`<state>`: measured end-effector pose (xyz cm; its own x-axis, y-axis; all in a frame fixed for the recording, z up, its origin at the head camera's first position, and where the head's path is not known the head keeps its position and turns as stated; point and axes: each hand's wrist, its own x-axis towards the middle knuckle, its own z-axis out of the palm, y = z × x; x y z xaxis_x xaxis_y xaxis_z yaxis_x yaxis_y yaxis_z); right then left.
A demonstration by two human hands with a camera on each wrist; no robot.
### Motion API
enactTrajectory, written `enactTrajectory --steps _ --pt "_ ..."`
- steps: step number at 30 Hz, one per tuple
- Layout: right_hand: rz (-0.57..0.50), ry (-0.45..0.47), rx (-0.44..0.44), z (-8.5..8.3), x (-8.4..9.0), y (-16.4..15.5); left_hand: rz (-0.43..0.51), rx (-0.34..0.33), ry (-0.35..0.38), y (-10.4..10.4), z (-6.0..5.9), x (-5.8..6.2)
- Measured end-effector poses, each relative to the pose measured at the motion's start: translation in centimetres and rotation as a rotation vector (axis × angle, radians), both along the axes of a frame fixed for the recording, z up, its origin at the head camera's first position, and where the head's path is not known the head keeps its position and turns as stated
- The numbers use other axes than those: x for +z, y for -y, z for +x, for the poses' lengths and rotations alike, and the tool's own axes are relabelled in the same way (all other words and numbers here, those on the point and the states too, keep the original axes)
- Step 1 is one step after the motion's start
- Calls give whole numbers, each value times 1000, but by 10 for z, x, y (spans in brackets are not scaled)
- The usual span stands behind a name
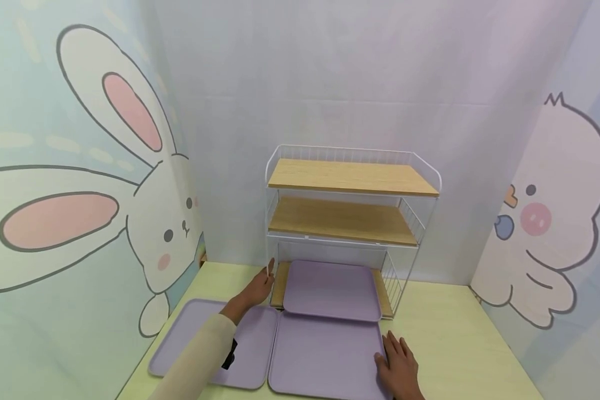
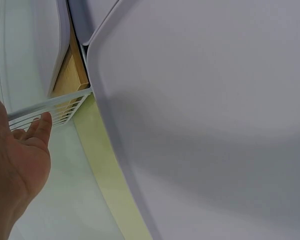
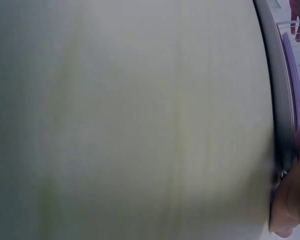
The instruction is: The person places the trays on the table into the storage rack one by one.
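Observation:
My left hand [image 1: 258, 288] is at the left side of a three-tier white wire rack [image 1: 352, 240]. Its fingers overlap the wire side panel [image 2: 65, 111] and look mostly straight. My right hand [image 1: 399, 368] holds the right edge of the front middle lilac tray [image 1: 325, 355], thumb over the rim and fingers along the outside. Another lilac tray [image 1: 332, 291] lies on the rack's bottom wooden shelf [image 1: 280, 283], its front edge overlapping the middle tray in the head view. A third lilac tray [image 1: 254, 355] lies to the left, partly hidden by my left sleeve.
The rack's middle shelf [image 1: 342, 221] and top shelf [image 1: 350, 175] are light wood boards. Everything stands on a pale yellow-green table [image 1: 450, 333]. Cartoon-printed curtains enclose it, with a rabbit [image 1: 165, 222] at left and a chick [image 1: 555, 222] at right.

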<state>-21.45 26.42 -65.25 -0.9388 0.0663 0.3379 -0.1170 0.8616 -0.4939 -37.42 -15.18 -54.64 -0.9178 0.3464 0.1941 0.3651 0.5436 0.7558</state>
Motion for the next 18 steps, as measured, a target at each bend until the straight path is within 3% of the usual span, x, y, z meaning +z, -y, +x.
enactTrajectory --steps 7,18 --pt "-117 151 -76 6 7 0 -3 -3 -28 0 1 0" --pt "-201 271 -158 16 27 -4 3 -8 -22 2 -3 -1"
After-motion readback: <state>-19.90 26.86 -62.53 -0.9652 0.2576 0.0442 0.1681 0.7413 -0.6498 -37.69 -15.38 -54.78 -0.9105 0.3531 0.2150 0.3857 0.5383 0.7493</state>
